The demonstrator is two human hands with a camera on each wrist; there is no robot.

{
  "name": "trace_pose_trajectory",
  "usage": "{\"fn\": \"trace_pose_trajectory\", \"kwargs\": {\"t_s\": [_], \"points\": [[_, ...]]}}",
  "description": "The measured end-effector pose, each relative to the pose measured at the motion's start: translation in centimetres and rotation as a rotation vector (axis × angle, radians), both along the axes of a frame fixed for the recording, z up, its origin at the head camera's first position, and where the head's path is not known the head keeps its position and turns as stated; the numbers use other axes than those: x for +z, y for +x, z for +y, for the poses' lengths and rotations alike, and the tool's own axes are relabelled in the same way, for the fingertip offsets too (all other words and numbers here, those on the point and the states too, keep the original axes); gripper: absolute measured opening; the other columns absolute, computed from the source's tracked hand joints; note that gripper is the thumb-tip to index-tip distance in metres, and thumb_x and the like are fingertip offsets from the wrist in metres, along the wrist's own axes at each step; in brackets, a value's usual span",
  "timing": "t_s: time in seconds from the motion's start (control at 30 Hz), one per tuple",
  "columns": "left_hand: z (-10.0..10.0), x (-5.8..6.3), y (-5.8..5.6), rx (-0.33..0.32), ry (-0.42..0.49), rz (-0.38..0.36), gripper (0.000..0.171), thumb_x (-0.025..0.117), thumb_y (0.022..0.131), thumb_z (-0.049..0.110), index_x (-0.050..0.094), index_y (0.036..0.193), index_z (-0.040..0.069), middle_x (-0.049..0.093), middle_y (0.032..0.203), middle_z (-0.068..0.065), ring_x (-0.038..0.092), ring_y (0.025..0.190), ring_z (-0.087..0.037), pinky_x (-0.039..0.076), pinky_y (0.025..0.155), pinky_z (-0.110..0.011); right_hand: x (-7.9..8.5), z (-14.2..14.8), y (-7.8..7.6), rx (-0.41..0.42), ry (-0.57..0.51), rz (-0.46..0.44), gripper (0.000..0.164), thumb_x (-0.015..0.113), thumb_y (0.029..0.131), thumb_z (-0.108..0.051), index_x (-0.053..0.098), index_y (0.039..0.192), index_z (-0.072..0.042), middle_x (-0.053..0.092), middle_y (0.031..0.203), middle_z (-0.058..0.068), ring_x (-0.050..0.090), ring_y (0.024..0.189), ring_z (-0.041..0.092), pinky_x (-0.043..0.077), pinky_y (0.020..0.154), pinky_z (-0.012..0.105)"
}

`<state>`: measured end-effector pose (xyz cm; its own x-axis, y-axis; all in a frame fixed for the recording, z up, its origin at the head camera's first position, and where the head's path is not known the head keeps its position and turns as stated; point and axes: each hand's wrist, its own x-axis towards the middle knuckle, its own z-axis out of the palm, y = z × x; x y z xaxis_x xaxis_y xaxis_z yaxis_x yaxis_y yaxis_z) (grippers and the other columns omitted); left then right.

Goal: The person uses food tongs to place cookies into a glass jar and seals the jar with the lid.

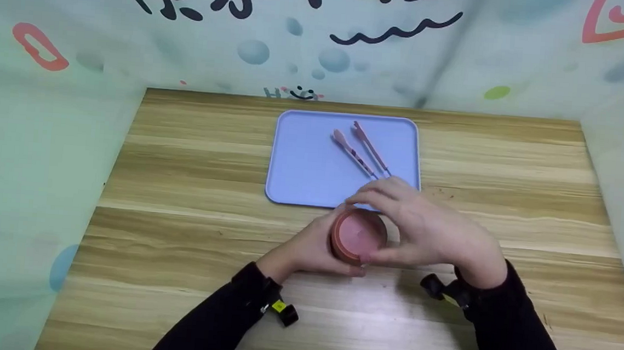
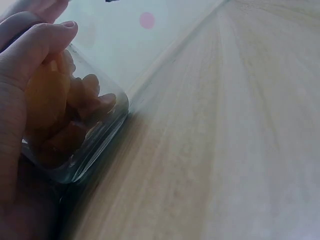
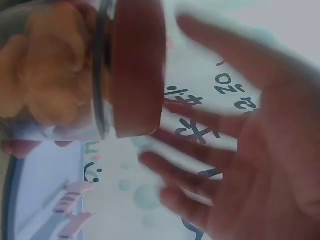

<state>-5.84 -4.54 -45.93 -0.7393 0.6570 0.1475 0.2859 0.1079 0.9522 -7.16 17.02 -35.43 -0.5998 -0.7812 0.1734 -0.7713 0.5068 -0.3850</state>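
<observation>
A clear jar with a reddish-brown lid stands upright on the table, holding orange-brown lumps that look like dried fruit. My left hand grips the jar's side, its thumb along the near side. Over the lid's right side hovers my right hand, thumb at the near rim and fingers by the far rim. In the right wrist view its fingers are spread and blurred, with a gap between thumb and lid. Most of the jar's body is hidden under the lid in the head view.
Behind the jar lies a blue-purple tray bearing two pink-handled utensils; their metal ends are partly hidden by my right hand. A wooden table carries everything. Printed curtains stand at the back and sides.
</observation>
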Motion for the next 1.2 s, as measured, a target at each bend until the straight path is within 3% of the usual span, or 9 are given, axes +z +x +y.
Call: {"fn": "trace_pose_trajectory", "kwargs": {"t_s": [0.1,0.23,0.43,0.67,0.9,0.97,1.07,1.13,1.2], "points": [[-0.1,0.0,0.0,0.004,-0.008,-0.008,0.1,0.089,0.062,0.029,0.031,0.143,0.03,0.051,0.135,0.008,0.052,0.123,-0.008,0.042,0.108,-0.029,-0.2,-0.3,0.2,0.117,0.009,-0.047,0.084,0.079,0.07,-0.049,0.043,0.141,-0.023,0.047,0.137,-0.007,0.04,0.128,0.013,0.038,0.107,0.033],[-0.1,0.0,0.1,0.008,-0.028,-0.017,0.095,0.089,0.062,0.032,0.035,0.141,0.03,0.053,0.132,0.008,0.053,0.121,-0.007,0.042,0.107,-0.027,-0.5,-0.8,0.4,0.112,0.03,-0.042,0.083,0.08,0.069,-0.048,0.045,0.141,-0.024,0.051,0.132,-0.005,0.044,0.123,0.013,0.041,0.103,0.033],[-0.2,0.2,0.0,0.004,-0.037,0.006,0.097,0.088,0.064,0.033,0.031,0.142,0.027,0.051,0.134,0.005,0.053,0.122,-0.008,0.043,0.106,-0.027,-1.2,-1.6,0.7,-0.037,0.043,0.068,0.074,0.072,0.067,-0.065,0.058,0.122,-0.018,0.048,0.098,-0.002,0.047,0.085,0.01,0.047,0.073,0.026],[0.0,0.0,0.1,-0.017,-0.005,0.032,0.087,0.088,0.064,0.029,0.036,0.134,0.023,0.053,0.13,0.004,0.056,0.117,-0.009,0.049,0.1,-0.027,-1.7,-2.7,1.2,-0.272,0.152,0.124,0.073,0.058,0.067,-0.08,0.048,0.093,-0.013,0.044,0.078,-0.003,0.045,0.062,0.013,0.04,0.051,0.026],[0.1,-0.1,0.1,-0.021,0.024,-0.032,0.088,0.089,0.062,0.027,0.038,0.134,0.027,0.055,0.13,0.008,0.055,0.119,-0.007,0.045,0.105,-0.028,-1.1,-1.3,0.3,-0.289,0.147,0.129,0.052,0.056,0.082,-0.068,0.053,0.071,-0.017,0.046,0.059,-0.006,0.043,0.052,0.012,0.031,0.045,0.026],[0.1,0.0,0.0,-0.025,0.025,-0.022,0.089,0.089,0.062,0.026,0.038,0.134,0.027,0.055,0.13,0.008,0.055,0.119,-0.007,0.045,0.105,-0.028,-0.8,-0.8,0.1,-0.274,0.109,0.132,0.053,0.057,0.078,-0.07,0.059,0.077,-0.018,0.054,0.067,-0.005,0.049,0.058,0.012,0.039,0.049,0.028],[0.1,0.1,0.0,-0.012,-0.001,-0.006,0.09,0.09,0.062,0.027,0.037,0.135,0.027,0.054,0.13,0.008,0.054,0.119,-0.007,0.045,0.105,-0.028,-0.3,-0.4,0.3,-0.207,0.069,0.115,0.069,0.061,0.07,-0.076,0.064,0.106,-0.017,0.061,0.095,-0.003,0.057,0.082,0.011,0.05,0.066,0.03],[0.0,0.1,0.0,0.004,-0.022,0.004,0.095,0.089,0.062,0.026,0.034,0.139,0.027,0.052,0.133,0.007,0.053,0.121,-0.008,0.044,0.106,-0.029,-0.2,-0.4,0.5,-0.123,0.07,0.092,0.086,0.064,0.066,-0.077,0.055,0.129,-0.019,0.058,0.117,-0.002,0.055,0.104,0.012,0.051,0.085,0.033],[-0.1,0.2,0.0,0.02,-0.045,0.011,0.098,0.089,0.062,0.026,0.032,0.141,0.027,0.051,0.135,0.006,0.052,0.122,-0.008,0.042,0.108,-0.029,-0.2,-0.6,0.7,-0.035,0.084,0.061,0.094,0.066,0.066,-0.074,0.045,0.141,-0.021,0.051,0.131,-0.002,0.048,0.119,0.013,0.046,0.098,0.034]]}}
